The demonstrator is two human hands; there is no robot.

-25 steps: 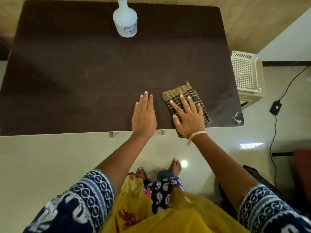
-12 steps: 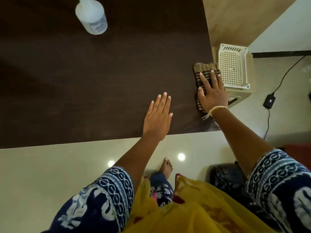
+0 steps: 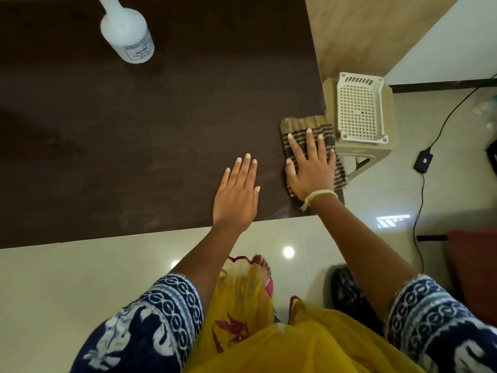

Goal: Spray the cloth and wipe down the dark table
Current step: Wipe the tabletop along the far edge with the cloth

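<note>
The dark brown table (image 3: 134, 125) fills the upper left of the head view. A striped brown cloth (image 3: 304, 125) lies flat at the table's right edge, partly overhanging it. My right hand (image 3: 310, 168) presses flat on the cloth with fingers spread. My left hand (image 3: 236, 195) rests palm down on the bare tabletop just left of it, near the front edge, holding nothing. A white spray bottle (image 3: 126, 33) stands at the back of the table, its top cut off by the frame.
A beige plastic stool (image 3: 376, 149) carrying a white perforated basket (image 3: 359, 109) stands right against the table's right edge. A black adapter and cable (image 3: 422, 162) lie on the glossy tiled floor at the right. A dark bag (image 3: 347, 289) sits by my feet.
My right hand has slid the cloth from the near middle of the table to its right edge. My left hand has stayed flat near the front edge.
</note>
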